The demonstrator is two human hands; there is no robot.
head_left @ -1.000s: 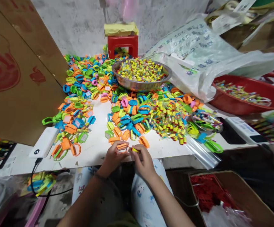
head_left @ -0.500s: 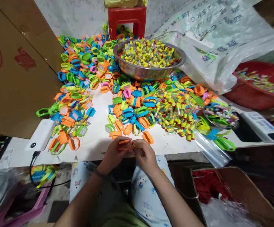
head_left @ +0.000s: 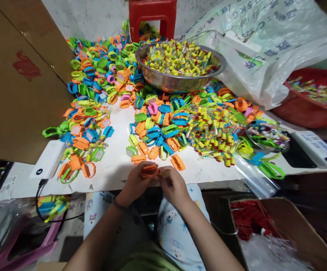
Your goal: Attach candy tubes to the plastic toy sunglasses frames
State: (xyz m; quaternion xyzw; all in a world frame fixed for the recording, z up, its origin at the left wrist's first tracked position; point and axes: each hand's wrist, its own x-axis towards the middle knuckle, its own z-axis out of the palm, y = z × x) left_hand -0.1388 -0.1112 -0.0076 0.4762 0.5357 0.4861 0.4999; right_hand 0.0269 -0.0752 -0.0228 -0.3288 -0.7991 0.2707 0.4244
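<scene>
My left hand (head_left: pixel 137 181) is closed around an orange toy watch (head_left: pixel 150 171), held just over the table's front edge. My right hand (head_left: pixel 174 185) meets it from the right, thumb and fingers pinched at the watch's end. A bit of yellow and red shows at those fingertips, like the small capped tubes nearby, but most of it is hidden. Just beyond my hands, a loose orange toy watch (head_left: pixel 177 162) lies on the table (head_left: pixel 118 146). Behind it is a heap of orange, blue and green toy watches (head_left: pixel 155 133), with a pile of yellow-capped tubes (head_left: pixel 215 131) to its right.
A steel bowl (head_left: pixel 177 81) full of yellow-capped tubes stands at the back, before a red stool (head_left: pixel 135 22). A cardboard box (head_left: pixel 19 98) and white power bank (head_left: pixel 49 160) are left. Rightward are a plastic sack (head_left: pixel 287 52), red basin (head_left: pixel 301 109) and black phone (head_left: pixel 300 154).
The orange watch has turned in my left hand, so more of its face side shows. My right fingers stay pinched at its end. The camera view has shifted slightly.
</scene>
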